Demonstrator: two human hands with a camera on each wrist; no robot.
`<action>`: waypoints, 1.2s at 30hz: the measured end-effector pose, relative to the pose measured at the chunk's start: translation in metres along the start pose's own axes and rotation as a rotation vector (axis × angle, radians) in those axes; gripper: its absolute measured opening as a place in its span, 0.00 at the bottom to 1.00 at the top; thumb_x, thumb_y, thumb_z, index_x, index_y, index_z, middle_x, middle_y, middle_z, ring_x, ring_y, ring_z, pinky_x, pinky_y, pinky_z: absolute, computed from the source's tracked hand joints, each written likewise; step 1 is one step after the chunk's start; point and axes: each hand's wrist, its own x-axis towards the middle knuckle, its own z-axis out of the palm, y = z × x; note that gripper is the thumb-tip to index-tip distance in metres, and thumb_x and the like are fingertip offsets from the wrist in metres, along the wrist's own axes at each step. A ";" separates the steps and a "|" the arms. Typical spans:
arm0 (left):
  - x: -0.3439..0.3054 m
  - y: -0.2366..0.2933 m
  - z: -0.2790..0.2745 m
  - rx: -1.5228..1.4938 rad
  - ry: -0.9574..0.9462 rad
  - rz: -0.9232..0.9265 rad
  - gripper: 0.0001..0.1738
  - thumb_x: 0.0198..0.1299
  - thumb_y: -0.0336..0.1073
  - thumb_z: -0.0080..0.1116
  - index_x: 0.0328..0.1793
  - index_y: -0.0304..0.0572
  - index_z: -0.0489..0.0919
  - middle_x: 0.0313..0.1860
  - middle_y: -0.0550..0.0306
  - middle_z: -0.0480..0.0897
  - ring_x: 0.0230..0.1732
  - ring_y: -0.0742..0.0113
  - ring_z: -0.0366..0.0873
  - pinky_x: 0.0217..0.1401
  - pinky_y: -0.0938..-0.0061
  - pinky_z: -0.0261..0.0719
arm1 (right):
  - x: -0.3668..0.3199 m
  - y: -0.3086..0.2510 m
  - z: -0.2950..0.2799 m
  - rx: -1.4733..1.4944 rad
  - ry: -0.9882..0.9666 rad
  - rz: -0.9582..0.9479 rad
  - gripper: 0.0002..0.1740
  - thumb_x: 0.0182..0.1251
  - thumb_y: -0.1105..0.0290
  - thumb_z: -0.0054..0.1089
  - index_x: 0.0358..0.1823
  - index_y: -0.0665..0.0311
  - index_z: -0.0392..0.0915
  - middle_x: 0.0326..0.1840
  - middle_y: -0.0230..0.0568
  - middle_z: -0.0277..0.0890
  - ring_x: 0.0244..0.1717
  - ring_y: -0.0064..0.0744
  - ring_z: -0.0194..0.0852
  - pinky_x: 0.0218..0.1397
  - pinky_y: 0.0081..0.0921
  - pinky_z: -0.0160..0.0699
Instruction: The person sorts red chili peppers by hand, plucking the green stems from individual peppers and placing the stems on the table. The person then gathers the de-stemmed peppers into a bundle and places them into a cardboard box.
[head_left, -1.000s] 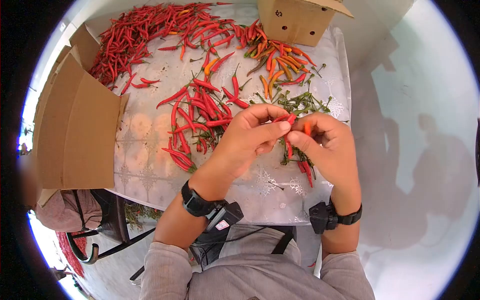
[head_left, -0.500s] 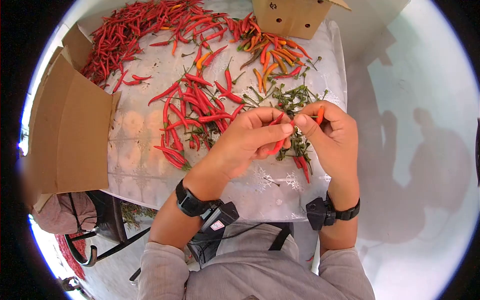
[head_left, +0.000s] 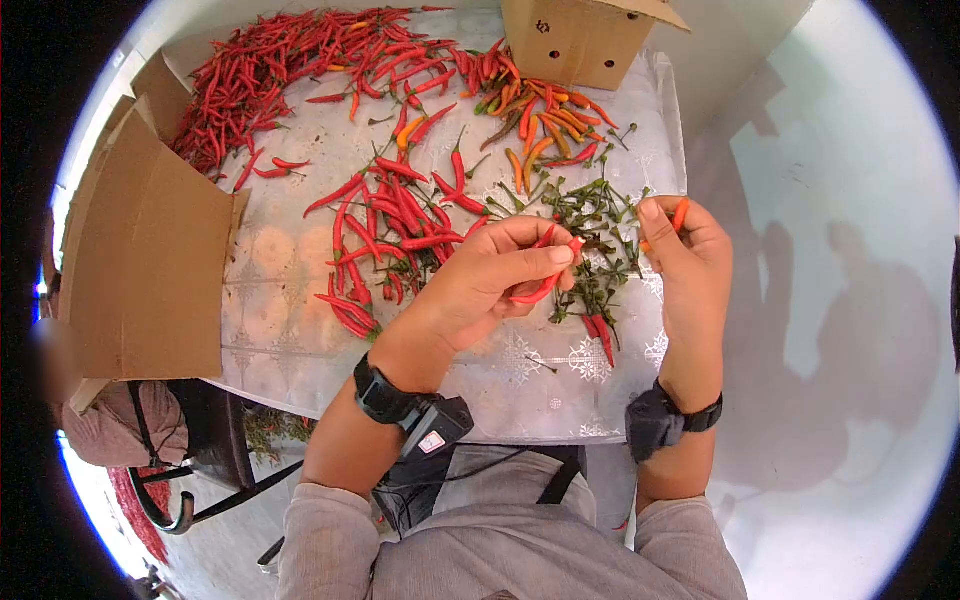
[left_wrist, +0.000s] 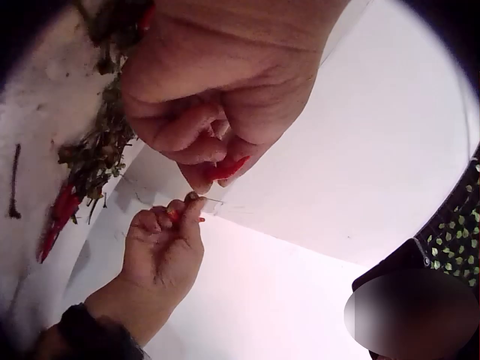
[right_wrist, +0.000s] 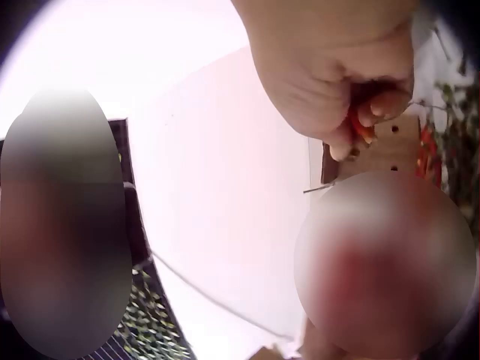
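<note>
My left hand (head_left: 485, 280) pinches a red chili pepper (head_left: 540, 292) between thumb and fingers, its pale cut-looking end showing by the thumb tip. Off to the right, my right hand (head_left: 692, 265) keeps an orange chili (head_left: 681, 213) in its curled fingers. A thin stem (left_wrist: 213, 200) pokes out from those right fingertips in the left wrist view. Beneath and between the hands lies a heap of green stems (head_left: 592, 215), with a pair of red chilies (head_left: 602, 338) at its near end. Left of my left hand is a pile of red chilies (head_left: 400, 205).
A large heap of red chilies (head_left: 250, 80) covers the far left of the table. Orange and greenish chilies (head_left: 560, 120) lie before a cardboard box (head_left: 570, 45) at the back. Another open cardboard box (head_left: 150, 250) stands at the left edge; a wall (head_left: 820, 300) is on the right.
My hands were together at the red chili; the right hand has since drawn away to the right with the orange chili. The left hand keeps its red chili in nearly the same place.
</note>
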 end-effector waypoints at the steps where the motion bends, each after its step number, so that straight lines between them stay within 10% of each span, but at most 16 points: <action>1: -0.001 0.002 0.002 -0.011 0.005 0.021 0.09 0.56 0.32 0.56 0.42 0.40 0.74 0.29 0.63 0.77 0.17 0.85 0.62 0.16 0.89 0.54 | 0.000 0.003 -0.001 0.007 0.002 -0.009 0.10 0.58 0.65 0.60 0.33 0.67 0.76 0.21 0.31 0.71 0.20 0.18 0.62 0.24 0.16 0.59; 3: -0.001 0.001 -0.001 -0.011 0.008 0.069 0.09 0.56 0.32 0.56 0.42 0.40 0.74 0.28 0.63 0.76 0.16 0.86 0.61 0.16 0.89 0.54 | 0.001 0.005 -0.002 -0.632 0.217 -0.254 0.10 0.53 0.70 0.62 0.36 0.66 0.76 0.25 0.41 0.72 0.23 0.33 0.68 0.29 0.27 0.67; 6: -0.010 0.012 0.001 0.008 0.126 0.218 0.08 0.55 0.31 0.58 0.41 0.41 0.74 0.26 0.67 0.75 0.16 0.87 0.58 0.16 0.89 0.52 | -0.003 0.006 -0.008 -0.812 0.139 -0.252 0.12 0.48 0.74 0.62 0.37 0.66 0.75 0.30 0.49 0.72 0.30 0.47 0.70 0.36 0.36 0.69; 15: -0.127 0.078 -0.022 0.201 0.480 0.840 0.08 0.57 0.27 0.54 0.44 0.36 0.74 0.25 0.67 0.72 0.15 0.88 0.54 0.14 0.90 0.49 | -0.016 -0.016 -0.015 -0.826 -0.040 -0.250 0.12 0.50 0.65 0.60 0.22 0.69 0.72 0.18 0.52 0.67 0.23 0.51 0.68 0.28 0.38 0.64; 21: -0.150 0.090 -0.029 0.227 0.615 0.912 0.08 0.58 0.28 0.54 0.44 0.37 0.74 0.24 0.68 0.70 0.14 0.88 0.52 0.13 0.90 0.47 | -0.031 -0.019 -0.014 -0.996 -0.567 -0.145 0.14 0.36 0.62 0.69 0.21 0.62 0.77 0.21 0.43 0.74 0.27 0.44 0.73 0.30 0.35 0.70; 28: -0.166 0.108 -0.011 0.343 0.725 1.107 0.08 0.60 0.27 0.52 0.45 0.39 0.74 0.21 0.71 0.68 0.14 0.87 0.55 0.14 0.91 0.51 | -0.034 -0.006 -0.007 -1.108 -0.489 -0.207 0.14 0.35 0.63 0.70 0.20 0.63 0.75 0.22 0.46 0.73 0.30 0.47 0.73 0.32 0.38 0.68; 32: -0.199 0.150 0.003 1.182 1.366 1.639 0.11 0.53 0.27 0.60 0.44 0.35 0.77 0.25 0.69 0.72 0.21 0.86 0.62 0.24 0.92 0.58 | -0.026 -0.004 -0.002 -1.070 -0.367 -0.255 0.11 0.46 0.64 0.63 0.23 0.63 0.74 0.22 0.48 0.72 0.29 0.49 0.72 0.31 0.40 0.67; 36: -0.238 0.186 -0.001 1.413 1.599 1.556 0.11 0.53 0.32 0.63 0.41 0.36 0.80 0.19 0.71 0.67 0.21 0.86 0.59 0.22 0.89 0.55 | -0.024 -0.015 -0.003 -0.914 -0.199 -0.271 0.06 0.54 0.69 0.55 0.28 0.63 0.73 0.23 0.50 0.71 0.30 0.52 0.70 0.31 0.41 0.66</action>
